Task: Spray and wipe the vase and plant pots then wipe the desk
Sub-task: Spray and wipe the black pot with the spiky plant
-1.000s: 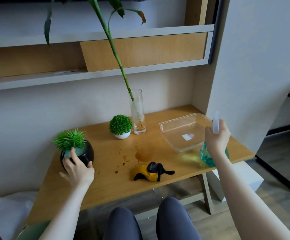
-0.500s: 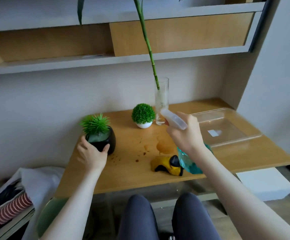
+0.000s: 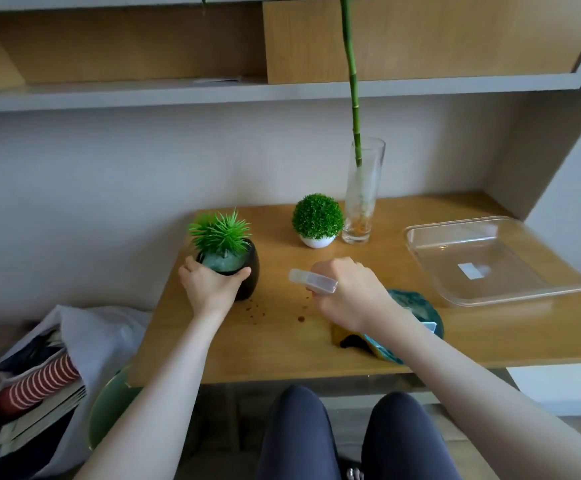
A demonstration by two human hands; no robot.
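Note:
My left hand (image 3: 209, 289) grips the rim of a black round pot (image 3: 249, 271) holding a spiky green plant, at the desk's left end. My right hand (image 3: 347, 292) holds a teal spray bottle (image 3: 413, 306), its clear nozzle (image 3: 311, 280) pointing left at the black pot. A yellow and black cloth (image 3: 346, 337) lies mostly hidden under my right wrist. A small white pot (image 3: 317, 241) with a round green bush stands at the back. Beside it stands a tall glass vase (image 3: 363, 199) with a bamboo stalk. Brown spots (image 3: 301, 318) mark the wooden desk (image 3: 282, 348).
A clear plastic tray (image 3: 489, 261) lies on the desk's right side. Shelves (image 3: 282, 91) hang over the back of the desk. A white bag with books (image 3: 57, 368) and a green seat sit on the floor at left. My knees are under the front edge.
My right hand brought the spray bottle leftward and lower, closer to the black pot. My left hand shifted from the pot's side to grip over its rim. The camera view moved nearer.

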